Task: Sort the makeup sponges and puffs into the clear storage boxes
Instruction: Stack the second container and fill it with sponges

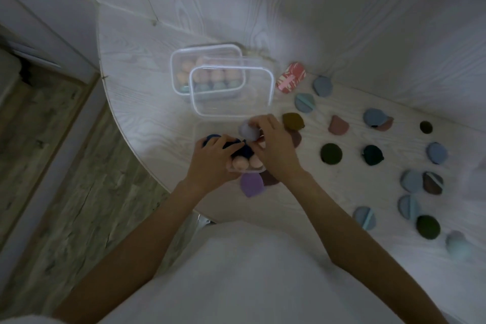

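Right hand [273, 147] pinches pale sponge [248, 131] over the near box [246, 169].

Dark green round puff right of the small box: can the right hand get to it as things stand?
Probably yes. The dark green round puff lies alone on bare table, but the right hand pinches a pale sponge.

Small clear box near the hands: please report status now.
Left hand holds dark puffs in small clear box. Right hand pinches pale sponge. Many puffs loose on table.
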A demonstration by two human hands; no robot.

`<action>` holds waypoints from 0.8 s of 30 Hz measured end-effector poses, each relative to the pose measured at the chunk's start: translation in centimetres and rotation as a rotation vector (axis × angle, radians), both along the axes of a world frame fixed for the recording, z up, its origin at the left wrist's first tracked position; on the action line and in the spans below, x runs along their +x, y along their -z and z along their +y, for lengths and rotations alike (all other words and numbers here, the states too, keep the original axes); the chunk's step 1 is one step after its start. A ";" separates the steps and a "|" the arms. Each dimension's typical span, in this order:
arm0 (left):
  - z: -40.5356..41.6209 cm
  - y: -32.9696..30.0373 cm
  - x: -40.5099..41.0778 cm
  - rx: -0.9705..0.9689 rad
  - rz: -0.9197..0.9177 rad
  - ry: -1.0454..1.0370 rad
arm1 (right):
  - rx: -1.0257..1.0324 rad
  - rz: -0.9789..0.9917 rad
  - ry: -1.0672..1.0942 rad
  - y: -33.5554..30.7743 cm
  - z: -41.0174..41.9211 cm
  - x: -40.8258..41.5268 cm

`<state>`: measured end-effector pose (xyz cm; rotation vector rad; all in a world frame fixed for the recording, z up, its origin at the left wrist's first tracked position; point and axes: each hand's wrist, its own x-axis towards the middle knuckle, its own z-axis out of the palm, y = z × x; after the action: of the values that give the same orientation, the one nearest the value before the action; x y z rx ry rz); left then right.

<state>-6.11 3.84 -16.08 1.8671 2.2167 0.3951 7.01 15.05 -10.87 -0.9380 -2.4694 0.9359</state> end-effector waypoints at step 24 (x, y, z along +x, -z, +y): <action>1.5 -0.4 0.4 -0.035 -0.210 0.013 | 0.246 -0.656 -0.074 1.4 0.8 -3.8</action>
<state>-5.73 5.29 -15.68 1.7346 2.0595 0.5202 3.24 15.89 -12.27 -1.2148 -3.0780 0.3488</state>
